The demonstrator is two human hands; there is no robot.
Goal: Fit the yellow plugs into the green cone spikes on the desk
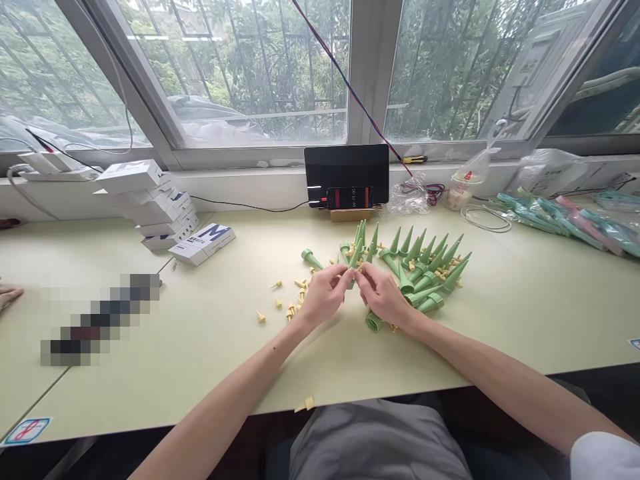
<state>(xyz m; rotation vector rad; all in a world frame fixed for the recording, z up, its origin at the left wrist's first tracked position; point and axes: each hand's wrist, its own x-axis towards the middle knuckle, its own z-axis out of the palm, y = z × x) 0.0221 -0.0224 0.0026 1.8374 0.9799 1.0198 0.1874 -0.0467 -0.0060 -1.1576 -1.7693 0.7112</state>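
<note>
My left hand (326,294) and my right hand (381,295) meet over the pale table (200,347), both with fingers pinched on one green cone-shaped spike (355,257) that points up and away between them. Behind and to the right lies a heap of several more green spikes (425,270). One single green spike (312,259) lies apart to the left. Small yellow plastic pieces (287,308) are scattered on the table just left of my left hand.
A dark tablet (347,167) with a phone (349,197) leaning on it stands at the window sill. White boxes (155,207) are stacked at left. Bagged teal and pink items (565,217) lie at right. Another person's fingers (9,294) show at the far left edge.
</note>
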